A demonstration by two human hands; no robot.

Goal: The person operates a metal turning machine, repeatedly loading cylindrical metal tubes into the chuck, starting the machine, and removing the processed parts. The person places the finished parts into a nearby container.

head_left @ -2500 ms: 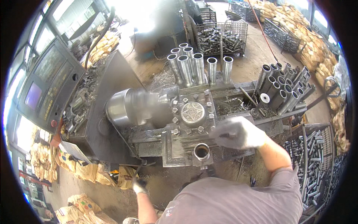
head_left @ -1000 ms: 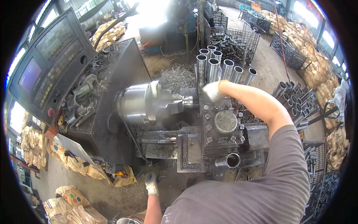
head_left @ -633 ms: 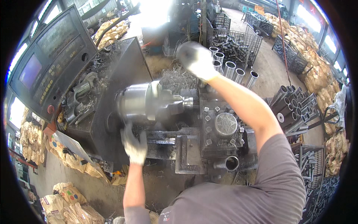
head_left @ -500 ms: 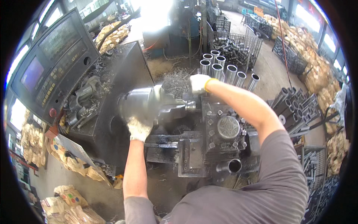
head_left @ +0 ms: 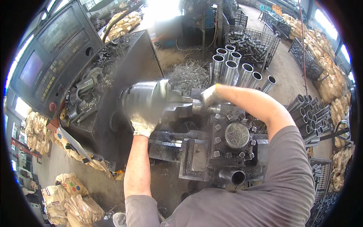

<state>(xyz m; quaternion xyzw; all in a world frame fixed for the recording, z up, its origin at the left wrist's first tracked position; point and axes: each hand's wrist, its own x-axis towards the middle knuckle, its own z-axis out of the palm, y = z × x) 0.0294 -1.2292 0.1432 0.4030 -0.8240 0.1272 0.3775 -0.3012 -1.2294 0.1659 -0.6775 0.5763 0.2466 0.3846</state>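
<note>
My left hand, in a white knit glove, lies against the lower side of the lathe chuck; its fingers are smeared and partly hidden there. A short shiny metal tube sticks out to the right of the chuck jaws. Also gloved, my right hand is closed around this tube from the far side, with part of the tube showing beyond the fingers toward the tool post. Just below that hand stands the square tool post with its round, star-marked cap and several bolts.
A control panel with a red button rises at the left. Several bright tubes stand upright behind the tool post. Darker tubes are stacked at the right. Metal shavings lie behind the chuck. A hollow cylinder sits near my body.
My right hand has come down from behind the tool post onto the metal tube, which now reaches farther right. My left hand stays at the chuck. The view has shifted slightly.
</note>
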